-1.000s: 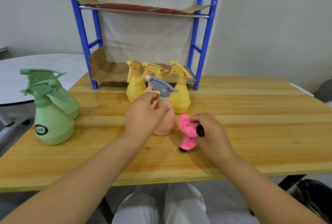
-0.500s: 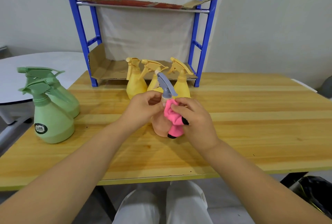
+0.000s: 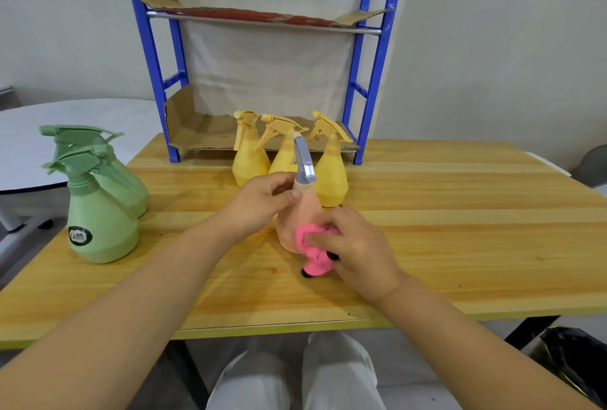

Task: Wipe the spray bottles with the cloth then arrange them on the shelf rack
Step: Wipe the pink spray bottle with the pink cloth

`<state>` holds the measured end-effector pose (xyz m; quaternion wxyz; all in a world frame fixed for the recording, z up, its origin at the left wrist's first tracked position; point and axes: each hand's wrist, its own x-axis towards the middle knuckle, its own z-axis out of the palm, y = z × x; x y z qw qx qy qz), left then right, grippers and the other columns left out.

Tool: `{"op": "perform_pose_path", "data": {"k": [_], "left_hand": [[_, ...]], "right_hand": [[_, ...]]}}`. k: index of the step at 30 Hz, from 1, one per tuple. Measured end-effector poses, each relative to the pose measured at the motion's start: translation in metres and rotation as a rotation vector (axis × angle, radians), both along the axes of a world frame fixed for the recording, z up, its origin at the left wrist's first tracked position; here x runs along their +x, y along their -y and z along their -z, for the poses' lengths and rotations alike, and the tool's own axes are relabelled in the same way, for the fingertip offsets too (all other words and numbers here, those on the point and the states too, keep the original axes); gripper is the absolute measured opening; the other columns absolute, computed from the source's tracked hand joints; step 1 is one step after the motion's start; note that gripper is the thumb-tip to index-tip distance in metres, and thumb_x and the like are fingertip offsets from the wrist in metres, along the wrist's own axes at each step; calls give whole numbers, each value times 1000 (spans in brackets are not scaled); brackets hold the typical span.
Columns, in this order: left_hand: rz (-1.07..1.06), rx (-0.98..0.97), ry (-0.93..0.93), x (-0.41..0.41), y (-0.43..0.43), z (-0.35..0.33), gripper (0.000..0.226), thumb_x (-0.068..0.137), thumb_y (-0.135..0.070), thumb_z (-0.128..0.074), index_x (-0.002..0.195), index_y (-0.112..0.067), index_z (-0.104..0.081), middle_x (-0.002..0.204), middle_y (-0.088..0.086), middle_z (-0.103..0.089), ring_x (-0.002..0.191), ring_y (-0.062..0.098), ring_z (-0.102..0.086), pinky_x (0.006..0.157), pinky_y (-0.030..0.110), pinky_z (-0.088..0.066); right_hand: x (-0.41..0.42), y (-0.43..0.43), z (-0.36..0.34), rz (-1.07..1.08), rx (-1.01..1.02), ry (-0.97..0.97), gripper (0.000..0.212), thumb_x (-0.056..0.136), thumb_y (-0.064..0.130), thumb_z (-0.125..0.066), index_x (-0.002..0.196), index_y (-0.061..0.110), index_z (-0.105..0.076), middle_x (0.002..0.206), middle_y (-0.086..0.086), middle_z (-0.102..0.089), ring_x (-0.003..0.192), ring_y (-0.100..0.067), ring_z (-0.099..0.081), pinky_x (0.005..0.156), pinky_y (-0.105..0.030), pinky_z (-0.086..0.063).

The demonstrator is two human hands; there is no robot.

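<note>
A peach spray bottle (image 3: pixel 297 216) with a grey trigger head stands on the wooden table (image 3: pixel 443 232). My left hand (image 3: pixel 259 202) grips its neck just under the head. My right hand (image 3: pixel 354 245) holds a bunched pink cloth (image 3: pixel 313 250) against the bottle's lower front. Three yellow spray bottles (image 3: pixel 330 173) stand behind it, in front of the blue shelf rack (image 3: pixel 371 81). Two green spray bottles (image 3: pixel 98 212) stand at the table's left.
Cardboard sheets line the rack's bottom and upper shelves, and a cloth hangs at its back. A white round table (image 3: pixel 49 137) lies beyond the left edge. A black bag (image 3: pixel 571 363) lies on the floor at the lower right. My knees show below the table's front edge.
My right hand brought the cloth from the table beside the bottle onto it, then slid it down from the neck to the lower body. The trigger head turned from sideways to pointing away.
</note>
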<state>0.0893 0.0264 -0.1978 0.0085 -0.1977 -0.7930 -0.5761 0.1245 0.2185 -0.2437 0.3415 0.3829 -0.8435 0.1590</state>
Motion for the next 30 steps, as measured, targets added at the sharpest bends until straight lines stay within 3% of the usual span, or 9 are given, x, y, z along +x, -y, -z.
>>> {"op": "perform_pose_path", "data": {"k": [2, 5, 8, 11, 15, 20, 22, 26, 30], "left_hand": [[-2, -21, -22, 1, 1, 0, 25, 93, -10, -52, 114, -21, -60, 110, -5, -65, 95, 0, -59, 81, 13, -46], [18, -34, -13, 3, 0, 0, 24, 95, -12, -50, 115, -17, -61, 115, 4, -66, 106, 14, -58, 88, 23, -46], [44, -31, 29, 5, -2, 1, 25, 96, -11, -47, 115, -21, -60, 116, 2, -65, 111, 13, -56, 94, 27, -44], [46, 7, 79, 5, 0, 0, 26, 94, -11, -48, 114, -22, -59, 116, 1, -64, 111, 13, -56, 95, 27, -43], [12, 10, 20, 4, -4, 5, 30, 82, -26, -67, 111, -20, -61, 99, -6, -64, 91, 7, -56, 83, 22, -46], [-54, 0, -106, -1, -12, 8, 18, 85, -14, -66, 102, -17, -64, 88, -1, -53, 79, 8, -46, 68, 13, -38], [-93, -30, -117, -6, -7, 8, 7, 85, -19, -66, 89, -22, -62, 89, -3, -46, 78, 8, -45, 64, 6, -36], [-35, 69, -41, -9, 3, 6, 28, 85, -15, -66, 109, -27, -56, 99, -2, -58, 92, 7, -54, 82, 11, -43], [-54, 103, -17, -9, 7, 7, 28, 87, -11, -63, 101, -33, -53, 100, -11, -59, 90, -9, -54, 86, 14, -42]], "right_hand": [[-5, 3, -15, 54, -156, -53, 19, 79, 24, -65, 91, 13, -74, 93, -5, -59, 83, -19, -50, 52, -31, -46], [-16, 9, -27, 92, -218, -33, 20, 76, 17, -72, 95, 11, -73, 93, -8, -62, 83, -22, -55, 56, -34, -49], [-16, 15, -21, 89, -197, -19, 17, 75, 16, -68, 91, 11, -71, 93, -7, -61, 82, -22, -55, 55, -33, -49], [-10, 14, -9, 106, -184, 15, 28, 62, 6, -81, 86, 12, -70, 91, -4, -61, 79, -22, -55, 52, -32, -47], [-1, 9, 5, 90, -111, 72, 35, 55, 0, -83, 82, 15, -68, 89, -3, -61, 76, -23, -57, 50, -31, -47], [5, 2, 10, 43, 113, 134, 34, 54, -1, -83, 81, 18, -73, 86, -3, -62, 70, -23, -59, 45, -23, -43], [3, -4, 7, 41, 68, 168, 41, 49, -1, -86, 84, 18, -73, 89, -1, -61, 75, -20, -59, 48, -23, -44], [-4, -16, -3, 68, -146, 175, 40, 54, -3, -84, 89, 14, -73, 90, -3, -60, 79, -20, -58, 55, -34, -50], [-12, -14, -21, 116, -381, 157, 35, 61, -8, -76, 91, 10, -74, 92, -2, -61, 83, -19, -58, 63, -38, -51]]}}
